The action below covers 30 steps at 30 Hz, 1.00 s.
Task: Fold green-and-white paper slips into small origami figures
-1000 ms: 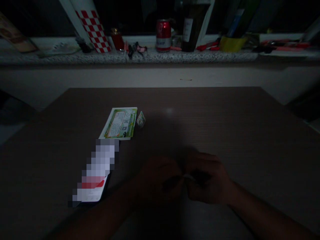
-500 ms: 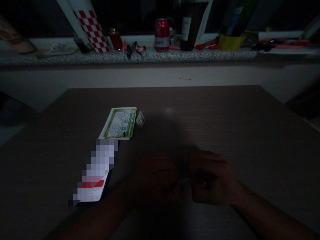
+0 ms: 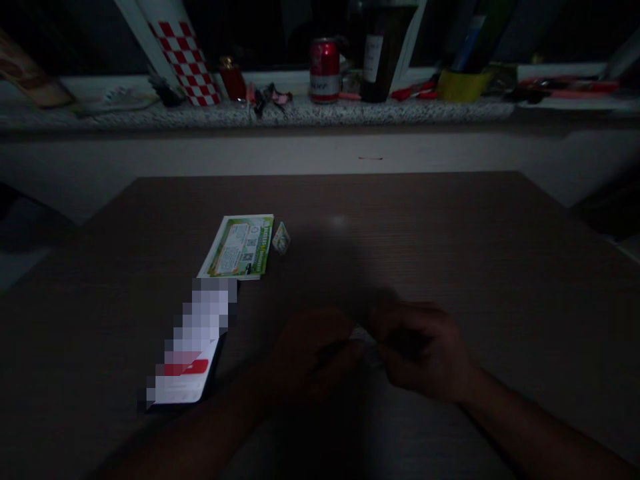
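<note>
A pale piece (image 3: pixel 363 335) runs crosswise between left hand (image 3: pixel 313 350) and right hand (image 3: pixel 425 350).

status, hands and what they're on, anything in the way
Left hand, right hand pinching pale item, too dim to identify. Phone by left forearm, booklet beyond.

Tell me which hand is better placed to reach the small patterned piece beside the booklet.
Probably the left hand: it is nearer the small patterned piece beside the booklet; the right hand is farther off. Both seem to pinch a pale item, so the left might need freeing first.
</note>
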Motion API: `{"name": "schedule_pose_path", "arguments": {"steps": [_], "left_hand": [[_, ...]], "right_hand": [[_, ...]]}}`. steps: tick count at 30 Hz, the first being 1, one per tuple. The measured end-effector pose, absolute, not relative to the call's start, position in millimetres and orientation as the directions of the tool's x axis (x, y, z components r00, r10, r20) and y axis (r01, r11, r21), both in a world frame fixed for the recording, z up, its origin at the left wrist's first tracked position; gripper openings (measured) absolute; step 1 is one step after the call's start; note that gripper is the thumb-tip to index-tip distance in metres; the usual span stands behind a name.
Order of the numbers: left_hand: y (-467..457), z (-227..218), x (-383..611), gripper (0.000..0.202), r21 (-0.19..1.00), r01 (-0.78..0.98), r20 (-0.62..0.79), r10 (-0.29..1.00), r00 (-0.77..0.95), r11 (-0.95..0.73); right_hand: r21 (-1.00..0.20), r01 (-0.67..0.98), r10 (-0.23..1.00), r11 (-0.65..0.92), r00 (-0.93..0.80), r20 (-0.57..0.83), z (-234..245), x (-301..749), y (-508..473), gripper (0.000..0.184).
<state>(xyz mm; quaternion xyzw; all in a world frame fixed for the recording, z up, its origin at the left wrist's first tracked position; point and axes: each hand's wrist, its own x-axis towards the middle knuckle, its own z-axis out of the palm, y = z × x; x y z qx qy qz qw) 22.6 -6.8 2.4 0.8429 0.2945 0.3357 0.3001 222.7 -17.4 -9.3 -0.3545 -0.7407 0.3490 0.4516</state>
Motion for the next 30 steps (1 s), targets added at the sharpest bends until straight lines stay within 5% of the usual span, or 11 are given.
{"name": "schedule_pose_path", "arguments": {"steps": [15,24,30], "left_hand": [[-6.8,-1.0,20.3,0.006,0.760,0.224,0.417,0.722,0.552,-0.610],[-7.8,4.0,25.1,0.007,0.652,0.206,0.534,0.635,0.559,-0.730],[-8.0,3.0,23.3,0.006,0.677,0.249,0.481,0.672,0.563,-0.693]], "right_hand": [[-0.686,0.240,0.724,0.687,-0.310,0.617,-6.5,224.1,-16.5,0.017],[-0.676,0.224,0.701,0.702,-0.390,0.598,-8.1,222.3,-15.9,0.015],[-0.681,0.227,0.709,0.696,-0.366,0.603,-6.6,221.3,-17.1,0.015]]}}
